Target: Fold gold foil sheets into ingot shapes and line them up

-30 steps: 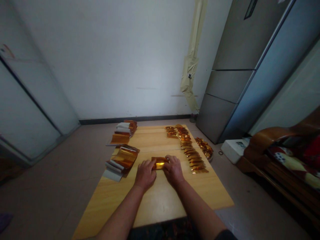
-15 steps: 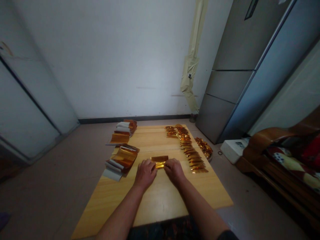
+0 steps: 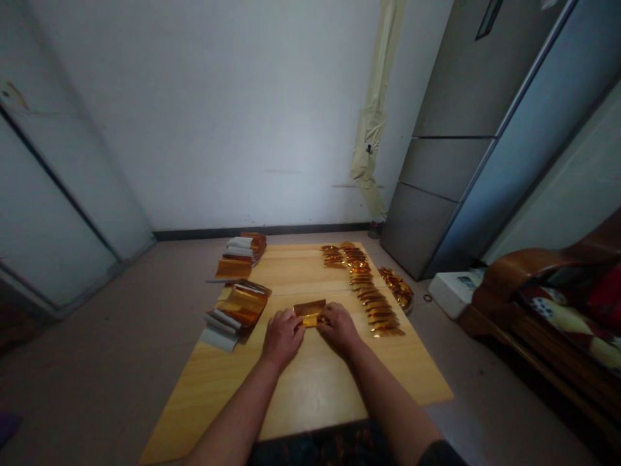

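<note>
A sheet of shiny gold foil paper (image 3: 310,312) lies on the wooden table between my two hands, its near edge folded over. My left hand (image 3: 283,334) grips the left end of the fold with curled fingers. At the right end, my right hand (image 3: 339,328) pinches the same sheet, thumb and fingers closed. To the left are a near stack of gold foil sheets (image 3: 245,303) with pale backs and a far stack of foil sheets (image 3: 234,268). A long row of folded gold foil pieces (image 3: 372,299) lies to the right.
The wooden table (image 3: 310,395) stands before a white wall. Beyond its right edge, a container of folded gold pieces (image 3: 396,287) sits low down. A grey fridge (image 3: 436,162), a white box (image 3: 450,292) and a wooden bench (image 3: 528,336) are on the right.
The sheet's far part has tilted up slightly at the right. My right hand's fingers have shifted a little toward the left and up along the fold; my left hand has hardly moved.
</note>
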Demonstrator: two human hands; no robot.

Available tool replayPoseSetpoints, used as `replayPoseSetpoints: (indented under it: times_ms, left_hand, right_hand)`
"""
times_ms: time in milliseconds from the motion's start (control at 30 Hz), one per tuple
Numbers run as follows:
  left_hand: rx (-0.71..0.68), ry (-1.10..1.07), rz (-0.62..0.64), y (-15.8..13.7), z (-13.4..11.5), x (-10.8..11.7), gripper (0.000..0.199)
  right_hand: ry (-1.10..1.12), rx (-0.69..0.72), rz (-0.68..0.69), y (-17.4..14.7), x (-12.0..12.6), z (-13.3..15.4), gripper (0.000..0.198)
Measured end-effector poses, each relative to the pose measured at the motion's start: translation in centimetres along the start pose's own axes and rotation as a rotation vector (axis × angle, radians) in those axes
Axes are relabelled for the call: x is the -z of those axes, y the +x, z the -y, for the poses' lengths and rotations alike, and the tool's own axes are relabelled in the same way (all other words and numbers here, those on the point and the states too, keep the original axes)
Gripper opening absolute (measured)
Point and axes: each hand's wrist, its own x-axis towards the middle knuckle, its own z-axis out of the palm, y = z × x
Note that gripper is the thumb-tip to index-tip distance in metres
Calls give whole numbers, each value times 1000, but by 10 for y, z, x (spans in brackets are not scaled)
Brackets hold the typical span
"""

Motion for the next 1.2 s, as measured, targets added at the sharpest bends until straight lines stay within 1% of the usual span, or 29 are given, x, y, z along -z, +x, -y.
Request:
replayPoseSetpoints:
  times_ms: [67, 200, 300, 400, 500, 633, 733, 867, 1000, 1200]
  left_hand:
    - [-36, 40, -2, -1, 0, -1, 17]
    - [-86, 79, -5, -2, 1, -2, 20]
    - [-84, 70, 11, -1, 2, -2, 24]
    - [-56, 45, 5, -1, 3, -1, 24]
    - [-4, 14, -8, -1, 3, -1, 24]
    - [75, -27, -8, 1, 4, -1, 24]
    - [146, -33, 8, 5, 5, -1, 24]
    - [203, -22, 33, 13, 5, -2, 23]
    - [253, 36, 5, 18, 3, -4, 22]
    - [271, 143, 53, 21, -1, -3, 24]
  right_hand:
    - [-21, 41, 17, -1, 0, -2, 10]
    - [-100, 75, 47, -2, 2, -2, 15]
    - [-139, 107, 62, -3, 4, -1, 19]
    - [-140, 110, 74, -2, 7, 0, 22]
    - [-107, 52, 89, 3, 9, 0, 26]
    - [-63, -126, 127, 14, 10, 3, 25]
    - [-103, -227, 141, 20, 9, 7, 23]
    - [-220, -261, 147, 24, 8, 13, 23]
    - [-308, -287, 184, 25, 9, 18, 22]
    - [-329, -299, 177, 26, 7, 19, 20]
